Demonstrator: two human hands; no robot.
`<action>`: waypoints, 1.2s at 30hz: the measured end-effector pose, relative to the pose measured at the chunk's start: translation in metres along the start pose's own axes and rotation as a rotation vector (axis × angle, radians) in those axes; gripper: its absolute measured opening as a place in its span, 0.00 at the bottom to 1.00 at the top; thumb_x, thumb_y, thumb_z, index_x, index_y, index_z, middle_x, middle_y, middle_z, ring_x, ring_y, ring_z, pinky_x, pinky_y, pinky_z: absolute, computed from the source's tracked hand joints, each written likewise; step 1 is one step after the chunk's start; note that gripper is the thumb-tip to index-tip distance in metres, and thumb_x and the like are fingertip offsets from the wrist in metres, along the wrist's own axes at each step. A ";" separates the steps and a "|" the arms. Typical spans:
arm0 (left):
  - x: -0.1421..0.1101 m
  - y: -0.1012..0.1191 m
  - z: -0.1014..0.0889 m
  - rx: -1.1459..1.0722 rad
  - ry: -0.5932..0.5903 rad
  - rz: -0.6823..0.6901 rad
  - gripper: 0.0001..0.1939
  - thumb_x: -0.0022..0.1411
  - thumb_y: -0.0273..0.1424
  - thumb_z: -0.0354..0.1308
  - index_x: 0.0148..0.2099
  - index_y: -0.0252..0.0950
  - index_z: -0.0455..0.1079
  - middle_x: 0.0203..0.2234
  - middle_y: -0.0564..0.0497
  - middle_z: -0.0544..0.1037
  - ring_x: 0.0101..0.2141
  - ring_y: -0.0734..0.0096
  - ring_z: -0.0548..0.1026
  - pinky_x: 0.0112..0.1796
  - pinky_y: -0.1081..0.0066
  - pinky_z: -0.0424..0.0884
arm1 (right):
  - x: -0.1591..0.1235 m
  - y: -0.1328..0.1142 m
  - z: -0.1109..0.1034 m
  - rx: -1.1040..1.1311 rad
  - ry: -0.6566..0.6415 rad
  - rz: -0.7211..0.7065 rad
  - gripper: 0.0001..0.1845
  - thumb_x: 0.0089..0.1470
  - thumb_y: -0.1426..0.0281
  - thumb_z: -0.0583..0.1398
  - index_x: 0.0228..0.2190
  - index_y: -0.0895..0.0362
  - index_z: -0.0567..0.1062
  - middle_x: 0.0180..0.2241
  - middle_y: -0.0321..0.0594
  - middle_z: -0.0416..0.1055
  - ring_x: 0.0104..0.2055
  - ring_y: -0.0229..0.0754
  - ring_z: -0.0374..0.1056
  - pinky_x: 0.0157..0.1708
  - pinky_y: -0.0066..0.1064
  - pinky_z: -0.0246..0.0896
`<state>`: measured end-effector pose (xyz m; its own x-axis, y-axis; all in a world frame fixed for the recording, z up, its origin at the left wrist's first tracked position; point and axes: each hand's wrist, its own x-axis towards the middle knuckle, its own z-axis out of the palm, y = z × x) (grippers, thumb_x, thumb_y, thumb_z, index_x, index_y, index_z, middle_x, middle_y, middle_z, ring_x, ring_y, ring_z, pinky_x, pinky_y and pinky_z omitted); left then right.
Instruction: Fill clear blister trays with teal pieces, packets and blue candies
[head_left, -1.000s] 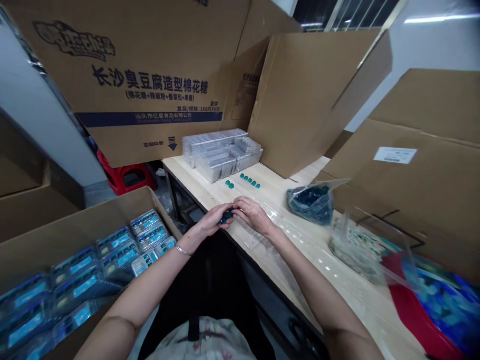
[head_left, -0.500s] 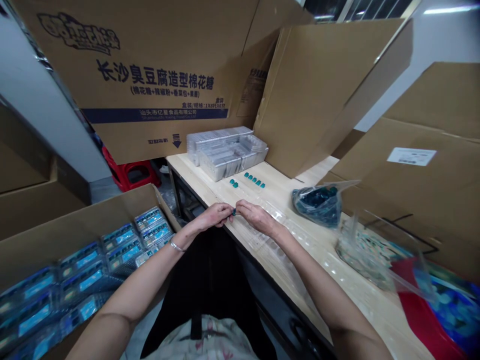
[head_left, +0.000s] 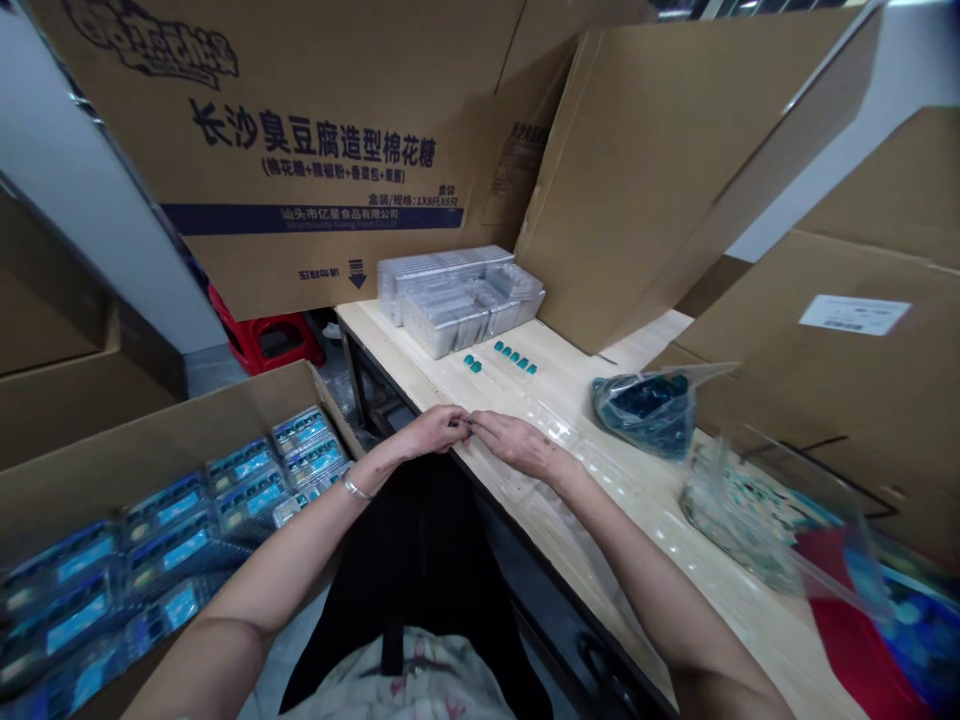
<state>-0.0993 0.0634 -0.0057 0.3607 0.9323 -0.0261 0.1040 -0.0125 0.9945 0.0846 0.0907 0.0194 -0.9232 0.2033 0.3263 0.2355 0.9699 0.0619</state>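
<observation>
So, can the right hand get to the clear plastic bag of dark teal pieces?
Probably yes: the clear plastic bag of dark teal pieces lies just beyond the right hand, with only a low clear plastic tray in between.

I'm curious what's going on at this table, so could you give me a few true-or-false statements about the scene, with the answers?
1. A bracelet circles the left wrist. True.
2. The left hand and right hand are far apart. False: they are close together over the wooden table, fingertips almost meeting.
3. The open cardboard box holds packs with blue labels. True.
4. The stool beyond the table is blue. False: it is red.
5. The stack of clear plastic trays sits on the floor. False: it sits on the table.
</observation>
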 end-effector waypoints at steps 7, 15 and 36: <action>0.007 -0.002 0.007 -0.307 0.147 -0.055 0.14 0.53 0.39 0.57 0.28 0.33 0.63 0.13 0.60 0.58 0.12 0.86 0.51 0.13 0.80 0.46 | 0.001 0.003 0.010 0.420 0.308 0.358 0.12 0.57 0.68 0.54 0.42 0.57 0.68 0.44 0.47 0.64 0.43 0.40 0.65 0.41 0.34 0.67; 0.006 -0.005 -0.001 -0.606 -0.033 -0.119 0.14 0.49 0.36 0.62 0.31 0.31 0.64 0.21 0.57 0.61 0.15 0.89 0.51 0.14 0.82 0.40 | 0.003 0.013 0.013 0.475 0.382 0.306 0.11 0.56 0.68 0.55 0.40 0.54 0.73 0.40 0.43 0.72 0.44 0.42 0.67 0.46 0.39 0.64; -0.005 -0.031 -0.009 -0.957 0.164 -0.182 0.12 0.48 0.28 0.64 0.36 0.28 0.69 0.24 0.53 0.65 0.17 0.90 0.57 0.13 0.87 0.45 | 0.030 0.135 0.068 0.153 0.147 0.823 0.08 0.50 0.74 0.57 0.30 0.59 0.78 0.34 0.44 0.76 0.37 0.43 0.70 0.38 0.29 0.59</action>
<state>-0.1126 0.0625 -0.0354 0.2726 0.9307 -0.2440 -0.6748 0.3658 0.6410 0.0676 0.2368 -0.0263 -0.4244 0.8426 0.3316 0.7609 0.5303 -0.3738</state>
